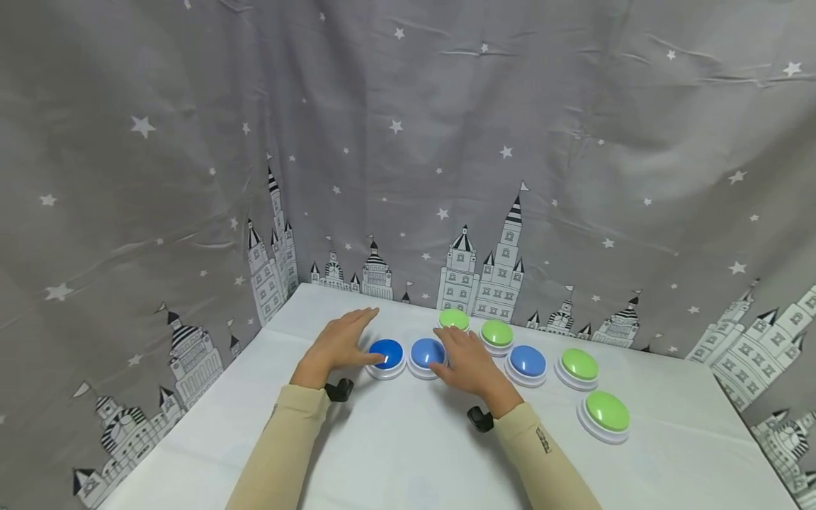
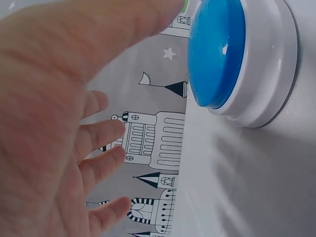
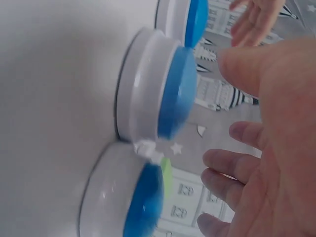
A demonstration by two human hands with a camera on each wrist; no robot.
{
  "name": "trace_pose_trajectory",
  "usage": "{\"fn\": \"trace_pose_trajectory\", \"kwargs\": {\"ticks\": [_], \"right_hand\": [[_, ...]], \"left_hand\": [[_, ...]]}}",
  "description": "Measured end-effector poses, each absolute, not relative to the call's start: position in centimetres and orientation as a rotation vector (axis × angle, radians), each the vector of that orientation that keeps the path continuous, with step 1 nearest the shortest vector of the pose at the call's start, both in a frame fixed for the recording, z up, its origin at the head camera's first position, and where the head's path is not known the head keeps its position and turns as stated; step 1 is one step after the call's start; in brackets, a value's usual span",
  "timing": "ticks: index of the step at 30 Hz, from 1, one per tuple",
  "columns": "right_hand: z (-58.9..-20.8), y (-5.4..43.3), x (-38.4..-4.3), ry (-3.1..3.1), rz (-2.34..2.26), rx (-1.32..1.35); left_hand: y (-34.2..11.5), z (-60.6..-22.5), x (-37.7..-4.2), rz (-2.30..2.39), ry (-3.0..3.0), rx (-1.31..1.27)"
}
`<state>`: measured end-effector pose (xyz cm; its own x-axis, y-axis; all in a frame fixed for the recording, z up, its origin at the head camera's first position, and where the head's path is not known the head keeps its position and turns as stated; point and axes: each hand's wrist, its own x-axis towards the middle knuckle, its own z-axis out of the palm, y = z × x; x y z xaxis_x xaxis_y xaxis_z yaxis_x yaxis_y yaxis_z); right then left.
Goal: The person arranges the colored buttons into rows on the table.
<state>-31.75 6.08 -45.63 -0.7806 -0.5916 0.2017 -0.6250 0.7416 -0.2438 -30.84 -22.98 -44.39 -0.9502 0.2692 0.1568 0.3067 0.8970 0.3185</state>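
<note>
My left hand [image 1: 339,343] is held with its fingers extended, the thumb reaching over the left blue push button [image 1: 385,352], a dome on a round white base. In the left wrist view, the thumb [image 2: 108,34] is close to that dome; contact cannot be told. My right hand [image 1: 470,363] is spread in the air beside the middle blue push button [image 1: 426,353], its thumb near the dome's right side. The right wrist view has its fingers [image 3: 232,163] apart from the dome. A third blue push button [image 1: 528,361] stands to the right of this hand.
Behind the right hand are two green push buttons, one [image 1: 454,319] partly hidden by fingers, the other [image 1: 497,333] beside it. Further right stand two more, an upper green one [image 1: 580,364] and a lower one [image 1: 608,411]. A grey castle-print curtain [image 1: 408,142] borders the white table [image 1: 395,453].
</note>
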Motion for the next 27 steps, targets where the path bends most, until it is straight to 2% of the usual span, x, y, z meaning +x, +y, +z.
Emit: {"fn": "trace_pose_trajectory", "kwargs": {"ticks": [16,22,27], "right_hand": [[-47.8,1.8,-33.2,-2.851,0.301,1.074],[-48.3,0.7,-33.0,-2.874,0.237,1.159],[-48.6,-0.6,-32.7,-2.790,0.242,1.242]], "left_hand": [[-21.6,-45.7,-31.6,-0.640,-3.078,-0.397],[-21.1,-45.9,-31.3,-0.705,-3.100,-0.457],[-21.6,-46.5,-31.1,-0.756,-3.114,-0.411]]}}
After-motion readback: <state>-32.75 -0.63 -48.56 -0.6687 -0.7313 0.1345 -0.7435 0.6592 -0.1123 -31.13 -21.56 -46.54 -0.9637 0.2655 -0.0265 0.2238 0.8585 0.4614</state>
